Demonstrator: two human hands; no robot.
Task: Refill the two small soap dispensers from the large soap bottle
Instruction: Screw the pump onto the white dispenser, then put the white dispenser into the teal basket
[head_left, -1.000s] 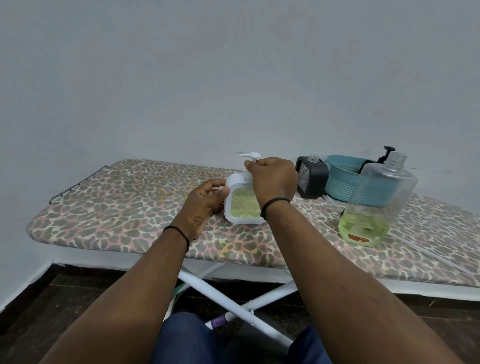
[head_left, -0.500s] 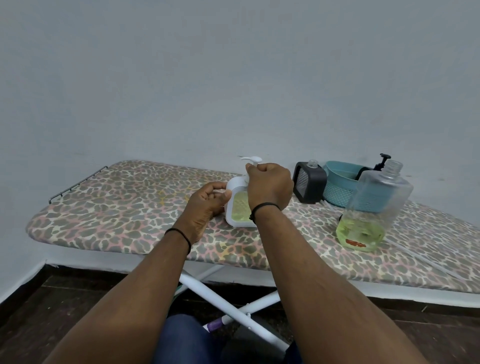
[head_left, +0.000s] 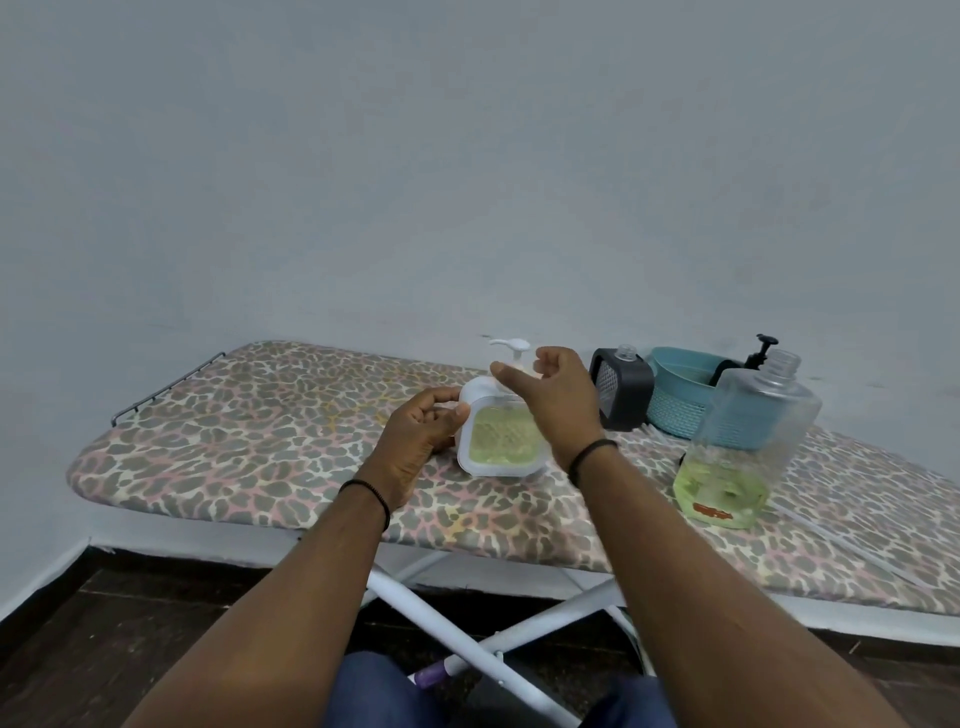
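Toward the ironing board's (head_left: 208, 441) far edge, I see the white dispenser (head_left: 501, 436) upright, my left hand (head_left: 421, 441) gripping its side, my right hand (head_left: 556, 395) loosely open beside its pump, the black dispenser (head_left: 621, 387) nearer that hand.

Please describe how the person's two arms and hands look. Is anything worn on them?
Both forearms are bare, with no sleeves in view. The left hand and the right hand wear no gloves, and no rings can be made out. Each wrist carries a thin black band: the left band looks beaded, the right band looks plain.
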